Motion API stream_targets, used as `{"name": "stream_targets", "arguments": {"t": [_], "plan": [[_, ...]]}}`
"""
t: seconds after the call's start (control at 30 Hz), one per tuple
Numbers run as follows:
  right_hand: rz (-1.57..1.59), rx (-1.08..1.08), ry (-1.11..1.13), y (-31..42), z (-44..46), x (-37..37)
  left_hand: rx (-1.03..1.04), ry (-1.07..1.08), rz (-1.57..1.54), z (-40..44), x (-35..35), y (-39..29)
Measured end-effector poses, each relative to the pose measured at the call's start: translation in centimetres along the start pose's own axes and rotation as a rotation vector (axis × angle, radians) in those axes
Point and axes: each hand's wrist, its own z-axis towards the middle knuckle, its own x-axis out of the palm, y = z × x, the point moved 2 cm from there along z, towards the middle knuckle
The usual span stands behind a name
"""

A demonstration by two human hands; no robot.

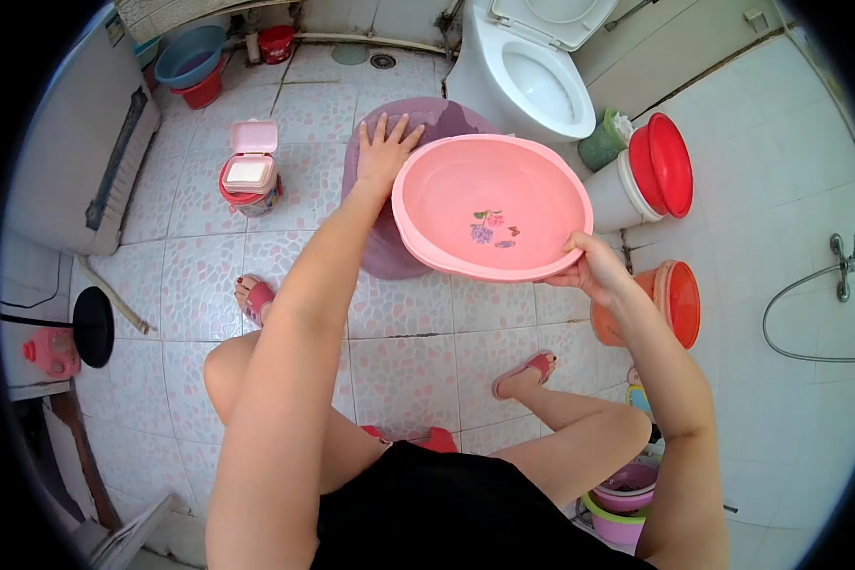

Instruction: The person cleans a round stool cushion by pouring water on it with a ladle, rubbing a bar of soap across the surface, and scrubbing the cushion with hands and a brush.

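Observation:
My right hand [589, 271] grips the lower right rim of a pink basin [446, 185], thumb over the edge and fingers beneath. The basin is tilted toward me, and a flower print shows on its inside bottom. My left hand [387, 152] lies with spread fingers on a large purple rounded thing [375, 252], just left of the basin's rim. The purple thing's upper part looks darker, and the basin hides much of it. An open pink soap case [255, 141] with a white bar of soap [247, 172] rests on a small red-lidded bucket [247, 201] to the left.
A toilet [532, 81] stands at the back, beside a green bin [603, 142] and a white bucket [622, 195] with a red basin [670, 166]. An orange bucket [622, 309] is on the right. Blue basin [190, 59] and washing machine [76, 123] stand back left.

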Motion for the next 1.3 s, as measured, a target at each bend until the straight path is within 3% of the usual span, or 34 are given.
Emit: {"name": "stream_targets", "arguments": {"t": [0.17,0.77,1.3], "plan": [[0.027,0.015,-0.006,0.9,0.6,0.3,-0.058,0.129,-0.020,1.0,-1.2,0.0],[-0.069,-0.022,0.000,2.3,2.6,0.4,0.113,0.112,0.133,1.6,0.5,0.8],[-0.031,-0.013,0.007,-0.6,-1.3,2.0,-0.281,-0.007,-0.211,-6.7,-1.6,-0.4]]}}
